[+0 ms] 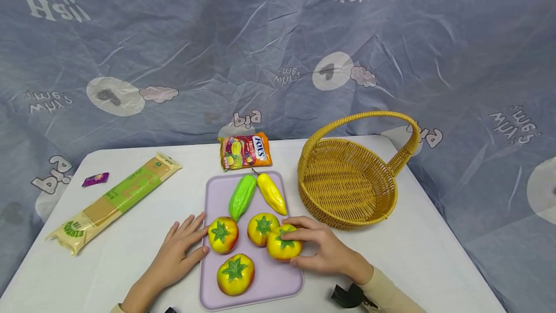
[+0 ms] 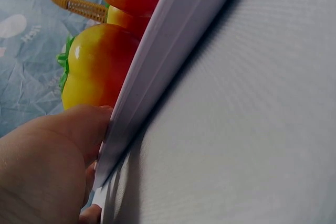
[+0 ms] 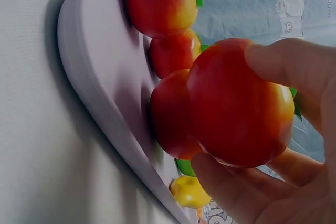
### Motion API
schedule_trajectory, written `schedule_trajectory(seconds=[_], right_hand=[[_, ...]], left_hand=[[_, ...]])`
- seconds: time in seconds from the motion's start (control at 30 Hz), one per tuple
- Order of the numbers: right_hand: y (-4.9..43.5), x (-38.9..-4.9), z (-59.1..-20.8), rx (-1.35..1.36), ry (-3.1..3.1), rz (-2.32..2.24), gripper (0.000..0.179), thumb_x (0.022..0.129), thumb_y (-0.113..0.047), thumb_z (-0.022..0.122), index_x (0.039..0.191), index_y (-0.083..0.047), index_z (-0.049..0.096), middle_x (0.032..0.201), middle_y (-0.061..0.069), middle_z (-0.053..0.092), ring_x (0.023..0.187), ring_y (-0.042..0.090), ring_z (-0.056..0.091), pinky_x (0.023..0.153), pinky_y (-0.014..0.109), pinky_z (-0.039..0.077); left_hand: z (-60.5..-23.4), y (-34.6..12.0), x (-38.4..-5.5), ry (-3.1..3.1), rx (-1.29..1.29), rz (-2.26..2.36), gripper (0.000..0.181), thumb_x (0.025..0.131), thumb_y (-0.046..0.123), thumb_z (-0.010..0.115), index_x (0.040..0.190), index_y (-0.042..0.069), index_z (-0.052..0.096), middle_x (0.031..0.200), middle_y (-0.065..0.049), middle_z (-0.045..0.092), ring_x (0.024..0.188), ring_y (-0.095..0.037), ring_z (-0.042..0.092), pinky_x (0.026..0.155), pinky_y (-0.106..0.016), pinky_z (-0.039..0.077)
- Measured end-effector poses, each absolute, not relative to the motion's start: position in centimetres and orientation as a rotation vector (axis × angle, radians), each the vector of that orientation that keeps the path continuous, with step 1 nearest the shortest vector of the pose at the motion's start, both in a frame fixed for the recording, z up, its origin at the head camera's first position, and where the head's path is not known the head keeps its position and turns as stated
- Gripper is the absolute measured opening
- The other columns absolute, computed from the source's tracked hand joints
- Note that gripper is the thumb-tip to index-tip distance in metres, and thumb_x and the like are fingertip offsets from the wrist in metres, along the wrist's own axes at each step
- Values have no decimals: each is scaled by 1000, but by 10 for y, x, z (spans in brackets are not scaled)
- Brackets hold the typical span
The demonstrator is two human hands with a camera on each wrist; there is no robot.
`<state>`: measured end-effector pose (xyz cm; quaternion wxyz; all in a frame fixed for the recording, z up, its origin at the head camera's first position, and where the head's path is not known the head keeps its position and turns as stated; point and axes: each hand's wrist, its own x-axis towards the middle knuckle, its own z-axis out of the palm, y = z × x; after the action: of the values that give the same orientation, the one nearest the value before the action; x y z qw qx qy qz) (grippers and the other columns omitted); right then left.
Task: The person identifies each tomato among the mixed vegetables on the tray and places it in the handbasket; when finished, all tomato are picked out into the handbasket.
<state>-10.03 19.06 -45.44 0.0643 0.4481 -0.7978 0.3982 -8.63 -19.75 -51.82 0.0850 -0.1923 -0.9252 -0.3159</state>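
Note:
My right hand (image 1: 323,248) grips a red-and-yellow toy persimmon (image 3: 236,108) with a green leafy top, thumb on one side and fingers on the other. In the right wrist view it stands off the surface of the lilac tray (image 1: 271,289). Beside it on the tray sits another persimmon (image 1: 262,228), with two more persimmons (image 1: 235,274) at the left. My left hand (image 1: 180,251) lies at the tray's left edge, fingers extended, thumb and a fingertip touching the rim (image 2: 149,77). A green ridged toy vegetable (image 1: 242,197) and a yellow pepper (image 1: 271,194) lie at the tray's far end.
A wicker basket (image 1: 347,219) with a tall handle stands right of the tray. Behind the tray lies a Fox's candy bag (image 1: 245,151). At the left are a long noodle packet (image 1: 117,202) and a small purple wrapped sweet (image 1: 95,179). A grey printed cloth hangs behind the table.

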Motion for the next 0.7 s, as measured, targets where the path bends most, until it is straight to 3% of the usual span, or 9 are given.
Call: schedule_trajectory(seconds=[0.3, 0.53, 0.7], right_hand=[[191, -109, -447, 1368, -2346, 1224, 46, 77, -12, 88, 121, -12, 74, 136, 19, 64, 126, 29, 64, 107, 29, 52], [195, -125, -430, 1282, -2290, 1174, 43, 76, -12, 88, 118, -10, 75, 134, 22, 64, 122, 32, 65, 109, 20, 48], [204, -137, -414, 1164, -2293, 1207, 47, 72, -5, 89, 117, -6, 75, 133, 25, 64, 125, 26, 64, 106, 18, 49]], left_hand=[[-515, -197, -86, -2758, -577, -944, 46, 90, 28, 74, 133, 12, 68, 155, -13, 52, 143, -51, 42, 115, -72, 23], [-513, -197, -85, -2737, -594, -963, 45, 90, 28, 74, 133, 14, 69, 155, -12, 52, 142, -51, 44, 110, -75, 25], [-513, -197, -86, -2741, -600, -961, 46, 90, 27, 74, 133, 13, 69, 155, -13, 52, 142, -51, 43, 111, -75, 24]])
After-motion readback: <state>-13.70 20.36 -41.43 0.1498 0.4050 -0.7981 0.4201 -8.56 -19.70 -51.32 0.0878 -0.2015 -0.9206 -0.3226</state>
